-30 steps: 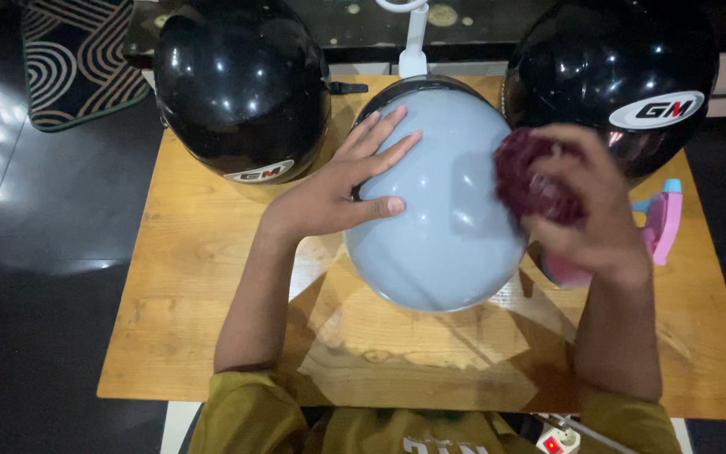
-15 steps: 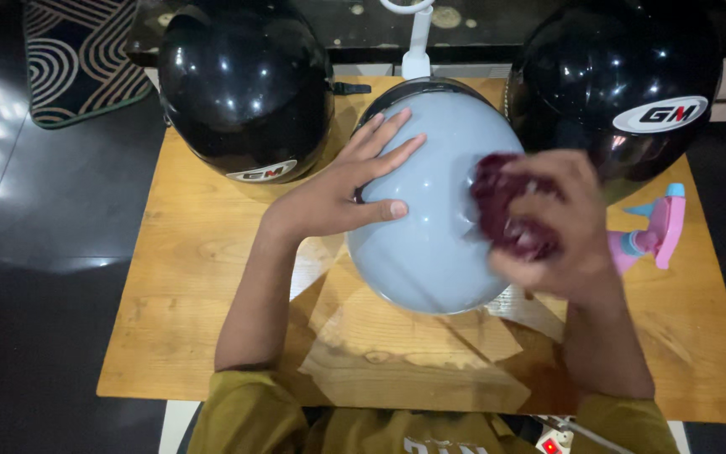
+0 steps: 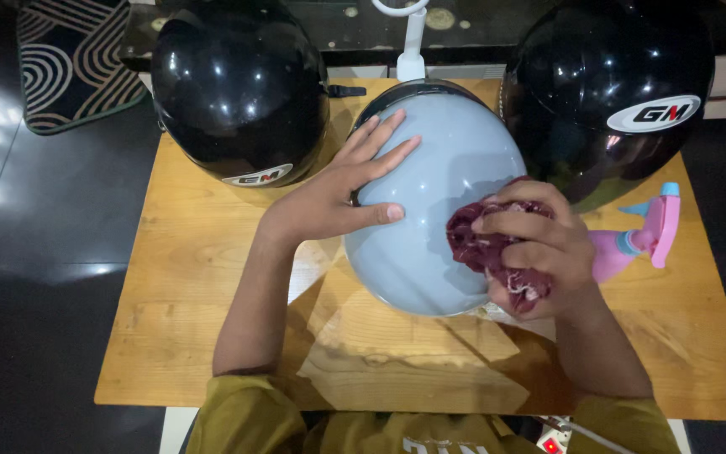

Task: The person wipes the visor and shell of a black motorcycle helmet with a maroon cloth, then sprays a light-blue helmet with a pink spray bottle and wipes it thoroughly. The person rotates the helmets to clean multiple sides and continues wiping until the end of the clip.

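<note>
Two glossy black helmets sit at the far side of the wooden table (image 3: 195, 277): one black helmet (image 3: 241, 88) at 11 o'clock, the other black helmet (image 3: 611, 88) at 1 o'clock. A pink spray bottle (image 3: 644, 235) with a blue tip lies at 3 o'clock on the table. A white stand (image 3: 412, 46) rises at 12 o'clock. A patterned rug (image 3: 77, 59) lies on the dark floor (image 3: 35, 277) at 10 o'clock.

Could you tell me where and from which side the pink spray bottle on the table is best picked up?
Probably by the narrow neck just below the trigger of the pink spray bottle, coming from the right. It seems to lie on its side on the wooden table, its body partly hidden behind the right hand holding the maroon cloth, so the trigger end is the exposed part.
</note>
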